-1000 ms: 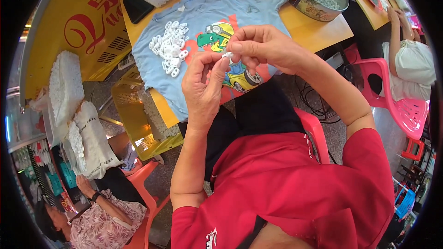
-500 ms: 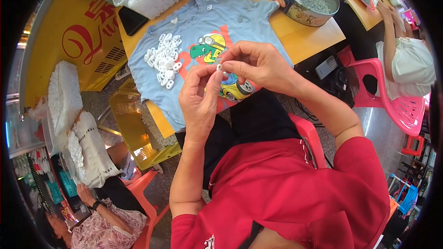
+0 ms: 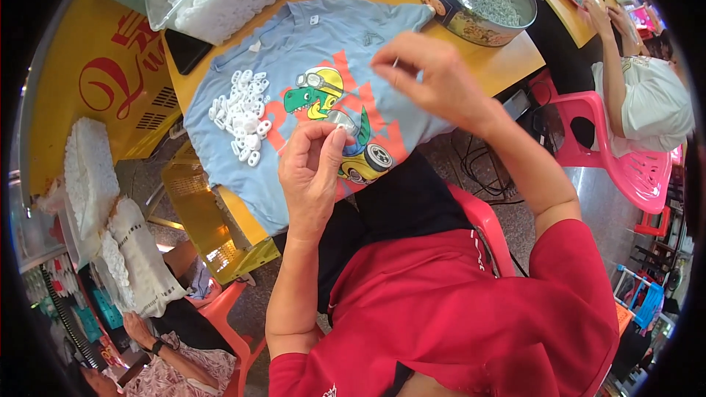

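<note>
My left hand (image 3: 312,173) is closed in a pinch on a small white plastic piece (image 3: 340,129), mostly hidden by the fingertips. It is held over the dinosaur-and-car print of a light blue T-shirt (image 3: 220,114) spread on the table. My right hand (image 3: 437,81) hangs apart from it, over the right side of the shirt, slightly blurred. Its thumb and forefinger curve toward each other with a narrow gap, and nothing shows between them. Left of the print lies a heap of small white oval plastic pieces (image 3: 246,110) with holes.
A round tin (image 3: 471,28) of small silvery metal parts stands at the far right. Farther left are a clear box (image 3: 243,4) of white pieces and a black phone (image 3: 185,50). A yellow crate (image 3: 198,206) sits below the table. Other people sit at both sides.
My hands have separated. The right one has left the white piece and moved up and right toward the tin; the left keeps its pinch. The whole view has shifted slightly.
</note>
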`<action>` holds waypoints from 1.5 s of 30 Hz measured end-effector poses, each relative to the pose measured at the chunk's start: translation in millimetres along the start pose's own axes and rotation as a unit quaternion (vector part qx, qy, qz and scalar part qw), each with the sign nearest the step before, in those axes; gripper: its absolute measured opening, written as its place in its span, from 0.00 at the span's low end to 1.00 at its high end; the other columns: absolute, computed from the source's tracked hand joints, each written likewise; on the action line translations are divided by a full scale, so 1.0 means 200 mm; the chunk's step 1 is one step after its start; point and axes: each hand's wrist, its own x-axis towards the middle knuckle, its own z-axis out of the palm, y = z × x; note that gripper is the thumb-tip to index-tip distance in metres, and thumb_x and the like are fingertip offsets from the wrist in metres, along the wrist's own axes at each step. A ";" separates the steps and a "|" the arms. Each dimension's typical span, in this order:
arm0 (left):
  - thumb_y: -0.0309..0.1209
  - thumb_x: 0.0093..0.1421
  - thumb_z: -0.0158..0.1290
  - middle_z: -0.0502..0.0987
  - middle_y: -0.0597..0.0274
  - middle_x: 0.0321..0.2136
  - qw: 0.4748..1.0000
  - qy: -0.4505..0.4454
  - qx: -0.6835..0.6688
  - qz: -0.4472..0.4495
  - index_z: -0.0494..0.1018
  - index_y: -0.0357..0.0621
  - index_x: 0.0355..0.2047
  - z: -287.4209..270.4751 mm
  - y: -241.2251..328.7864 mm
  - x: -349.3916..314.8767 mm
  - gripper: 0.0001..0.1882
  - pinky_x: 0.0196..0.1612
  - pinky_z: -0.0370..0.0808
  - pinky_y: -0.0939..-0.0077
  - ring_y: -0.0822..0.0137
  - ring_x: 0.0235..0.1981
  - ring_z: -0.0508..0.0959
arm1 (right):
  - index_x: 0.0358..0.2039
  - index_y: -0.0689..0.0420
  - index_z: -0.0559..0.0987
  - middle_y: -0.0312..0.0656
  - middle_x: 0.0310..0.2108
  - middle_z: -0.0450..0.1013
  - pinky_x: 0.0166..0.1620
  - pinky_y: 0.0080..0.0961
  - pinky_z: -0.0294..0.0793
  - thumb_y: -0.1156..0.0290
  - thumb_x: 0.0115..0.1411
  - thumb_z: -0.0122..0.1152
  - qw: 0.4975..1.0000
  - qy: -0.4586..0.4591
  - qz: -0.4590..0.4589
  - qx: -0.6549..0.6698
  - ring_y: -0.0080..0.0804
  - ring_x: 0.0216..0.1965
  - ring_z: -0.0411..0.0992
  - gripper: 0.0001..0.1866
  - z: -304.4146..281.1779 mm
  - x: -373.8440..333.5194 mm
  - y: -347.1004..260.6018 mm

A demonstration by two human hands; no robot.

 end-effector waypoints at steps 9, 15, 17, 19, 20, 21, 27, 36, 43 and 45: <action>0.20 0.61 0.55 0.74 0.61 0.32 0.997 -0.014 0.066 0.047 0.72 0.34 0.34 -0.01 -0.05 -0.01 0.03 0.34 0.69 0.82 0.76 0.31 0.72 | 0.32 0.60 0.78 0.43 0.30 0.73 0.33 0.33 0.72 0.74 0.56 0.61 0.972 -0.021 -0.041 -0.230 0.44 0.30 0.73 0.04 -0.12 0.10 0.17; 0.21 0.58 0.57 0.74 0.61 0.28 0.993 -0.005 0.103 0.062 0.73 0.36 0.32 0.00 -0.03 -0.01 0.03 0.32 0.68 0.80 0.72 0.29 0.72 | 0.32 0.57 0.79 0.42 0.29 0.72 0.32 0.35 0.71 0.71 0.56 0.62 0.962 -0.078 -0.044 -0.259 0.44 0.30 0.73 0.05 -0.08 0.14 0.20; 0.21 0.58 0.57 0.74 0.61 0.28 0.991 -0.007 0.109 0.071 0.73 0.36 0.32 0.00 -0.04 0.00 0.03 0.32 0.68 0.79 0.71 0.28 0.72 | 0.32 0.57 0.79 0.42 0.29 0.72 0.32 0.35 0.71 0.70 0.55 0.63 0.956 -0.084 -0.057 -0.275 0.44 0.29 0.73 0.05 -0.08 0.16 0.22; 0.21 0.58 0.57 0.75 0.60 0.28 0.990 -0.007 0.115 0.080 0.73 0.36 0.32 0.00 -0.04 0.00 0.04 0.32 0.68 0.79 0.71 0.28 0.72 | 0.32 0.57 0.79 0.42 0.29 0.72 0.31 0.35 0.72 0.70 0.55 0.63 0.954 -0.089 -0.062 -0.281 0.44 0.29 0.73 0.05 -0.07 0.17 0.24; 0.21 0.58 0.57 0.75 0.60 0.28 0.990 -0.009 0.117 0.080 0.73 0.36 0.32 0.00 -0.04 0.00 0.04 0.32 0.68 0.79 0.70 0.28 0.72 | 0.32 0.56 0.80 0.42 0.29 0.72 0.31 0.35 0.72 0.70 0.55 0.63 0.951 -0.094 -0.066 -0.288 0.44 0.29 0.73 0.05 -0.07 0.18 0.25; 0.21 0.58 0.57 0.75 0.60 0.28 0.990 -0.012 0.118 0.080 0.73 0.36 0.32 -0.01 -0.05 0.01 0.04 0.32 0.68 0.79 0.70 0.28 0.73 | 0.32 0.56 0.80 0.42 0.29 0.72 0.31 0.35 0.72 0.70 0.55 0.63 0.951 -0.094 -0.066 -0.287 0.44 0.29 0.73 0.05 -0.07 0.18 0.25; 0.18 0.62 0.52 0.72 0.60 0.34 0.986 -0.057 0.133 0.077 0.71 0.34 0.35 -0.03 -0.06 0.00 0.02 0.39 0.71 0.82 0.74 0.34 0.74 | 0.31 0.56 0.79 0.41 0.31 0.72 0.32 0.35 0.72 0.70 0.55 0.63 0.942 -0.115 -0.077 -0.307 0.43 0.29 0.74 0.06 -0.06 0.20 0.26; 0.20 0.63 0.51 0.72 0.60 0.35 0.991 -0.050 0.106 0.064 0.70 0.34 0.36 -0.04 -0.06 -0.01 0.02 0.41 0.71 0.81 0.74 0.36 0.75 | 0.33 0.59 0.76 0.42 0.31 0.72 0.32 0.30 0.72 0.71 0.55 0.61 0.954 -0.114 -0.087 -0.263 0.37 0.27 0.73 0.07 -0.13 0.20 0.17; 0.23 0.64 0.52 0.73 0.63 0.32 0.999 0.001 0.026 0.042 0.69 0.35 0.36 -0.02 -0.06 -0.01 0.03 0.35 0.69 0.83 0.78 0.32 0.73 | 0.40 0.62 0.77 0.30 0.30 0.72 0.33 0.15 0.69 0.69 0.61 0.61 0.955 -0.060 0.229 0.179 0.14 0.27 0.67 0.10 -0.02 0.06 0.09; 0.23 0.65 0.51 0.73 0.63 0.32 0.999 0.013 -0.001 0.033 0.69 0.36 0.37 -0.01 -0.05 -0.02 0.04 0.37 0.70 0.83 0.78 0.33 0.74 | 0.42 0.62 0.77 0.30 0.29 0.72 0.34 0.15 0.69 0.70 0.62 0.61 0.932 -0.047 0.241 0.268 0.14 0.28 0.68 0.11 0.04 0.02 0.03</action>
